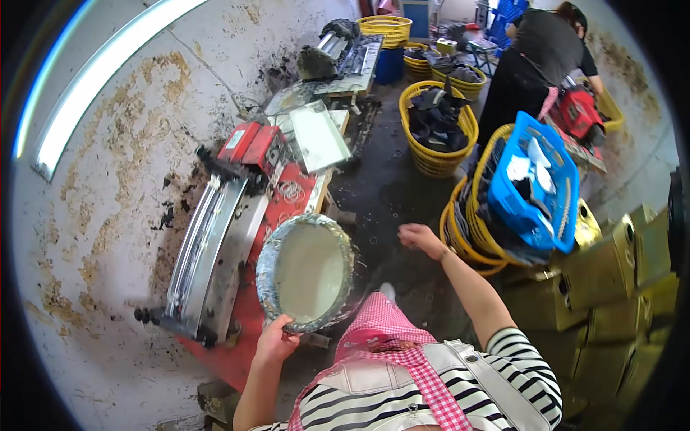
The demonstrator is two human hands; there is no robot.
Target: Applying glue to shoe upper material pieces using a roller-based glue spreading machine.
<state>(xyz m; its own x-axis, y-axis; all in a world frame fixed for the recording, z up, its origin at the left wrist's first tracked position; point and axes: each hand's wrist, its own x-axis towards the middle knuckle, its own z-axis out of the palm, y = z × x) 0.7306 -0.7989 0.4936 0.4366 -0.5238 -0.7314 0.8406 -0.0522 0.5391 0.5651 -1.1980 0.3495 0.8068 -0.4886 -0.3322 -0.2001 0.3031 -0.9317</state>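
Bucket (pixel 267 267) at red counter (pixel 226 359) edge, pale liquid (pixel 312 266) inside. Likely heavy, sloshy; crusted rim maybe slippery. Held at near rim by left hand (pixel 276 343) fingers; right hand (pixel 422 239) apart, finger gap unclear. Best gripped both sides, level.

Machine (pixel 233 248) left of bucket (pixel 269 269), stacked baskets (pixel 514 205) right, cans (pixel 600 269) lower right

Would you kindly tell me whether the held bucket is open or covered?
Open: no lid covers the bucket, so its pale inside shows; the left hand grips its rim.
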